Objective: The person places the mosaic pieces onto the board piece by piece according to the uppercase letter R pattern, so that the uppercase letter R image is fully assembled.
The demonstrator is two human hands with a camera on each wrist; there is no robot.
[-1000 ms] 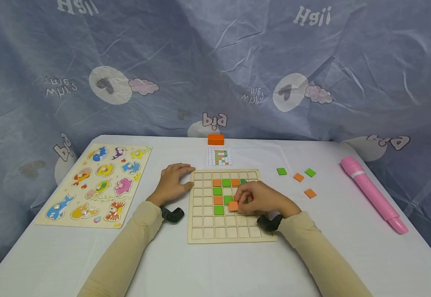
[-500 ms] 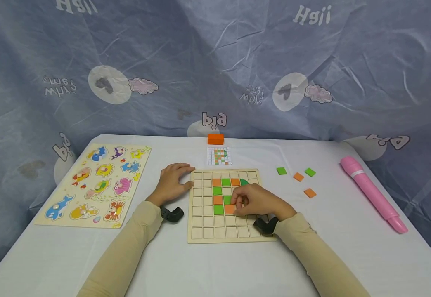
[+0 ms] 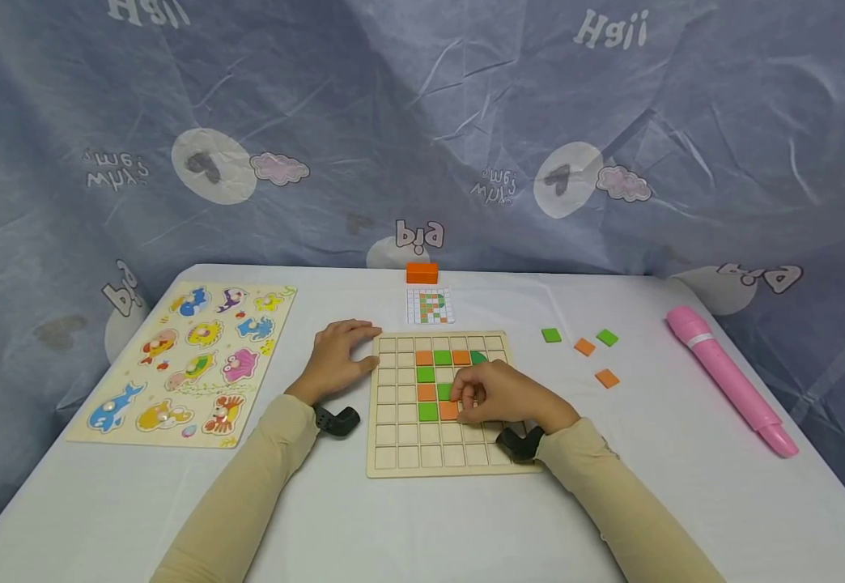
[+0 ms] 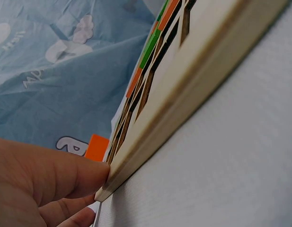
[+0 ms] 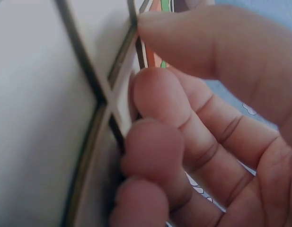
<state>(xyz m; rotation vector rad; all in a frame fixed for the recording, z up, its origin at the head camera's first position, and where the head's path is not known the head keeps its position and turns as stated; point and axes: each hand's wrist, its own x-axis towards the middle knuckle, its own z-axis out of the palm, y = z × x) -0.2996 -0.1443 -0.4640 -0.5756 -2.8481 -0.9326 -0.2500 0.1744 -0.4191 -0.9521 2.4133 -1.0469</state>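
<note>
My left hand [image 3: 335, 360] rests at the far left corner of the wooden grid board [image 3: 397, 437]. In the left wrist view its thumb [image 4: 91, 176] presses the board's edge. My right hand [image 3: 506, 395] is low over the board's middle, fingers curled, with the fingertips at the right side of an orange square tile [image 3: 447, 411]. That tile looks flat in a cell, beside a green tile [image 3: 427, 411]. More orange and green tiles fill cells above it, and a rounded green tile [image 3: 477, 357] shows at the top row's right end. My right hand hides some cells.
A pattern card [image 3: 430, 307] and an orange block [image 3: 422, 273] are behind the board. Several loose tiles [image 3: 607, 378] lie to the right. A pink microphone-like stick [image 3: 732, 380] is at far right, a sea-animal puzzle board [image 3: 229, 405] at left.
My right hand has moved slightly left and lowered the orange tile from a tilt to flat in its cell. In the last half second little differs. The left hand stays in place.
</note>
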